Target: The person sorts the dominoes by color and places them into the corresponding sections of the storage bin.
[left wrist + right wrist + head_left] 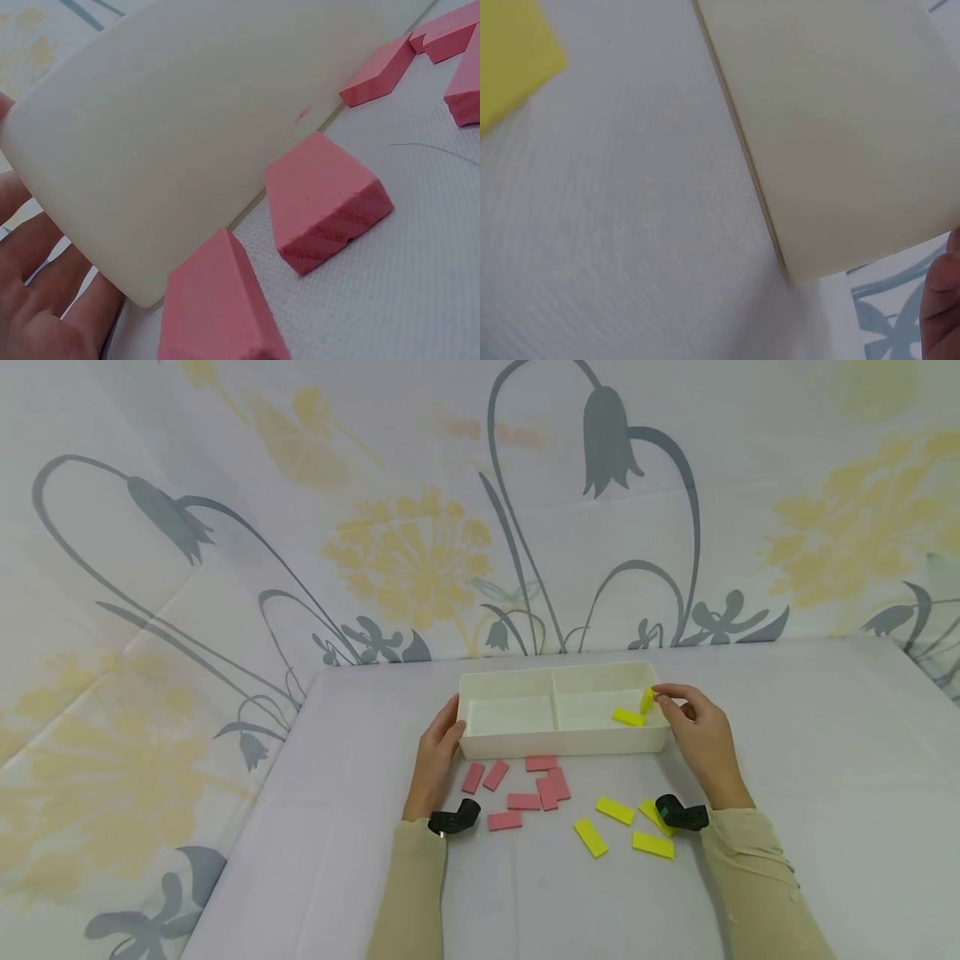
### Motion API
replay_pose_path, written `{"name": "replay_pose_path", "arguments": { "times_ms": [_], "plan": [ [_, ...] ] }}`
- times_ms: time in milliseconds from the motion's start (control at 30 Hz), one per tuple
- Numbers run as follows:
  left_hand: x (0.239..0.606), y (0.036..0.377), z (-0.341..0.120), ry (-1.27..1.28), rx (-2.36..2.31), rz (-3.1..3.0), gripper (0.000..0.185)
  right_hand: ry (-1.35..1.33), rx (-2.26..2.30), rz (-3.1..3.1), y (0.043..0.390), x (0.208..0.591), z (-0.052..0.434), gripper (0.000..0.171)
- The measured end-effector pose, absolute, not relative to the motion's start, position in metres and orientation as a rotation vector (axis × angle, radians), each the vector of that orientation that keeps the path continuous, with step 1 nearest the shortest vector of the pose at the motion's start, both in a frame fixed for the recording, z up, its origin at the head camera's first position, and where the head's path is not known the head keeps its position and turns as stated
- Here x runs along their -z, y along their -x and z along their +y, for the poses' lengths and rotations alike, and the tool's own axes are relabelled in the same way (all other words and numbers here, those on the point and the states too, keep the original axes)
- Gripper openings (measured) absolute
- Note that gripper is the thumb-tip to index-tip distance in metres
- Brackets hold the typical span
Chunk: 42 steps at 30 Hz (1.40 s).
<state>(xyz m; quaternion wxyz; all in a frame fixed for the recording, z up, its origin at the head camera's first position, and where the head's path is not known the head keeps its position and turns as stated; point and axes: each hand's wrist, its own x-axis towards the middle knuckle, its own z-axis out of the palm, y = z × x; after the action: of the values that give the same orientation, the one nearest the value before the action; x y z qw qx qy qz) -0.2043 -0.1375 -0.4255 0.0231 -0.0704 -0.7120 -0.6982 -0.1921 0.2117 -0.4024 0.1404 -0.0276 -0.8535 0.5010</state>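
A white two-compartment box (562, 743) stands lengthwise before me. My left hand (431, 764) grips its left end, thumb at the front corner; in the left wrist view, fingers (71, 274) show past the box's edge. Over the right compartment, my right hand (705, 747) pinches an upright yellow block (647, 700) between thumb and fingertips. Another yellow block (627, 717) lies inside that compartment. The left compartment shows a bare floor. In the right wrist view the box wall (847, 142) hides most of the right hand (941, 300) and the pinched block.
Several pink blocks (523, 802) lie in front of the box, some touching each other. Several yellow blocks (615, 811) are on the white cloth to their right, one partly behind the right wrist's black camera (681, 812). A flower-patterned cloth (420, 560) rises behind.
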Motion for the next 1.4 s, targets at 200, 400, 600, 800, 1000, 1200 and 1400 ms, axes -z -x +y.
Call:
{"name": "replay_pose_path", "arguments": {
  "times_ms": [200, 400, 600, 800, 1000, 1200, 1400],
  "plan": [
    [0.433, 0.207, -0.137, 0.171, 2.142, -2.215, 0.043, 0.15, -1.501, -2.459, 0.187, 0.41, 0.212, 0.04],
    [0.436, 0.207, -0.136, 0.183, 2.142, -2.186, 0.043, 0.129, -1.451, -2.441, 0.201, 0.444, 0.225, 0.042],
    [0.429, 0.204, -0.132, 0.169, 2.172, -2.209, 0.044, 0.06, -1.38, -2.465, 0.205, 0.453, 0.233, 0.041],
    [0.415, 0.198, -0.133, 0.223, 2.171, -2.198, 0.046, -0.158, -1.482, -2.564, 0.178, 0.41, 0.221, 0.041],
    [0.426, 0.204, -0.138, 0.233, 2.159, -2.193, 0.045, -0.38, -1.558, -2.735, 0.156, 0.385, 0.209, 0.034],
    [0.434, 0.208, -0.137, 0.181, 2.137, -2.207, 0.044, -0.466, -1.442, -2.93, 0.153, 0.392, 0.204, 0.038],
    [0.434, 0.209, -0.138, 0.168, 2.12, -2.22, 0.043, -0.462, -1.426, -3.024, 0.152, 0.4, 0.2, 0.041]
  ]
}}
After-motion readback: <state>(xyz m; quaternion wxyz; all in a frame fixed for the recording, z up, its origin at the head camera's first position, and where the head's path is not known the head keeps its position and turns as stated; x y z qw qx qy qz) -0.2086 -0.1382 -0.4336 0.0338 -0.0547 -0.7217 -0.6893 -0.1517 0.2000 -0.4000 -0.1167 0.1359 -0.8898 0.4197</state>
